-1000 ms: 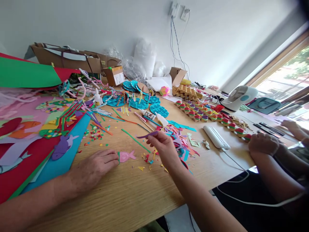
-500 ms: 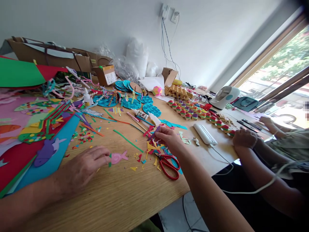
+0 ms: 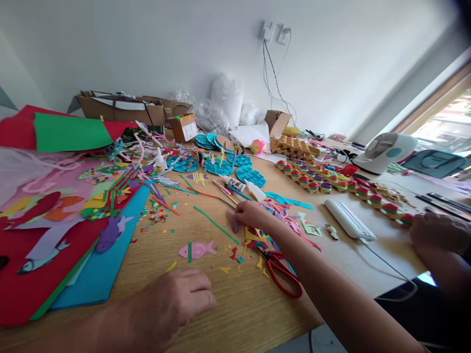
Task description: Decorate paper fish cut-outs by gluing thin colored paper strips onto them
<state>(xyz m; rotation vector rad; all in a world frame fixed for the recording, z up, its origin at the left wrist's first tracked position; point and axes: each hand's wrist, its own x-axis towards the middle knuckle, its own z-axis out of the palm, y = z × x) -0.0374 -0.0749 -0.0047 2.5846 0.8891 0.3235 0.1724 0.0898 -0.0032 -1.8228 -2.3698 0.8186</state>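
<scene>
My right hand (image 3: 253,214) reaches over the wooden table (image 3: 228,314), its fingertips pinching a short purple paper strip (image 3: 232,221) that touches the tabletop. Beside it lies a heap of coloured paper scraps (image 3: 283,218). Red-handled scissors (image 3: 281,270) lie just below my right forearm. A pink paper fish with a green stripe (image 3: 196,250) lies flat between my hands. My left hand (image 3: 172,306) rests on the table near the front edge, fingers loosely bent, holding nothing, a little below the fish.
Coloured sheets with cut-out fish (image 3: 55,230) cover the left. Glue bottles (image 3: 250,189), teal discs (image 3: 221,166) and cardboard boxes (image 3: 121,105) stand farther back. A row of painted egg-carton pieces (image 3: 331,184), a white device with cable (image 3: 348,218), a fan (image 3: 382,152) and another person's hand (image 3: 437,230) are on the right.
My right hand has carried the purple strip from the air down onto the table. My left hand has drawn back from the pink fish toward the front edge. The view has shifted.
</scene>
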